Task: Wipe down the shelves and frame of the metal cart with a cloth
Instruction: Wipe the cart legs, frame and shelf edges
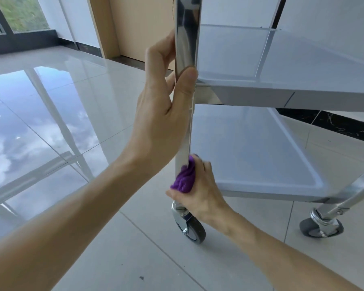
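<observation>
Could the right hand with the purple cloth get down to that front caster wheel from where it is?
Probably yes: the right hand holds the purple cloth just above the grey front caster wheel, nothing between.

My head camera, the only view, looks forward and down from close range at the cart point(282, 95) corner post and tiled floor point(72, 101).

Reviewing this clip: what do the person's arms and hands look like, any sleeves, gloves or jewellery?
Both forearms are bare as far as the frame shows, with no sleeves in view. The left hand and right hand wear no gloves; no rings, watch or wristbands are visible.
</observation>
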Demonstrator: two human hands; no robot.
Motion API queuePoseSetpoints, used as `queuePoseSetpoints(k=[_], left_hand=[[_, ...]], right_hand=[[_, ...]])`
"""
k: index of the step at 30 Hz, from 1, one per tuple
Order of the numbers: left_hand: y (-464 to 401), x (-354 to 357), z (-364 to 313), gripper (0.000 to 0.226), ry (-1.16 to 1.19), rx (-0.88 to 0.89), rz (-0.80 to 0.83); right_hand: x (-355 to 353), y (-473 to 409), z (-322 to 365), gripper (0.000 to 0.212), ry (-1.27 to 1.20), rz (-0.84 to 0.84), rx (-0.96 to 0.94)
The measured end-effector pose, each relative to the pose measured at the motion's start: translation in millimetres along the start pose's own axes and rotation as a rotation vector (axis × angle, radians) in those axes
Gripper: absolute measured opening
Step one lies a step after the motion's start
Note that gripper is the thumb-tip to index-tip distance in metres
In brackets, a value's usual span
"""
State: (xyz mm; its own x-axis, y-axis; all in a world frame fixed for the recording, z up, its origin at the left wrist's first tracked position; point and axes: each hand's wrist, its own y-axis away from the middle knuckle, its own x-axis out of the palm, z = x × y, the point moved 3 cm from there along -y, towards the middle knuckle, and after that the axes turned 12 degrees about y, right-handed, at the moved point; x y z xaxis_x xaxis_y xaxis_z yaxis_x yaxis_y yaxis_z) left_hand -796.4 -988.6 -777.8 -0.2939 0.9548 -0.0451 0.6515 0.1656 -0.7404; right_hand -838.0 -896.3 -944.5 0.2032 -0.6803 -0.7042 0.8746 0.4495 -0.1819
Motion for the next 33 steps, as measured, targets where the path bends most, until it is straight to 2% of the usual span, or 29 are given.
queuePoseSetpoints(k=[3, 7, 8, 10, 11, 13, 16, 23, 28, 31, 33], left_hand=[[14, -1, 12, 0.050, 0.003, -0.057, 0.050], [51, -6, 44, 0.051, -0.039, -0.203, 0.119], [62, -6, 53, 0.046, -0.081, -0.244, 0.144], [85, -3, 72, 0.022, -0.207, -0.336, 0.185], [95, -1, 80, 0.017, -0.264, -0.384, 0.203], [110, 3, 93, 0.019, -0.293, -0.498, 0.231], [120, 7, 100, 0.015, -0.222, -0.624, 0.158], [117, 1, 106, 0.016, -0.387, -0.516, 0.124], [114, 2, 112, 0.015, -0.419, -0.496, 0.163], [112, 7, 111, 0.013, -0.411, -0.472, 0.180], [111, 12, 112, 0.012, -0.393, -0.468, 0.180]], right_hand=[[-19, 3, -21, 0.085, 0.226, 0.091, -0.066], [-59, 2, -44, 0.094, 0.582, -0.028, -0.187], [-63, 7, -53, 0.097, 0.679, -0.023, -0.184], [-60, 17, -68, 0.106, 0.865, 0.090, -0.193], [-55, 20, -75, 0.108, 0.933, 0.143, -0.218], [-46, 21, -80, 0.104, 0.937, 0.152, -0.228], [-37, 16, -74, 0.088, 0.916, 0.065, -0.244], [-5, 4, -49, 0.074, 0.990, -0.002, -0.349], [-62, 17, -104, 0.075, 1.000, -0.050, -0.388], [-112, 32, -152, 0.084, 1.091, -0.092, -0.285], [-133, 39, -171, 0.091, 1.128, -0.095, -0.153]])
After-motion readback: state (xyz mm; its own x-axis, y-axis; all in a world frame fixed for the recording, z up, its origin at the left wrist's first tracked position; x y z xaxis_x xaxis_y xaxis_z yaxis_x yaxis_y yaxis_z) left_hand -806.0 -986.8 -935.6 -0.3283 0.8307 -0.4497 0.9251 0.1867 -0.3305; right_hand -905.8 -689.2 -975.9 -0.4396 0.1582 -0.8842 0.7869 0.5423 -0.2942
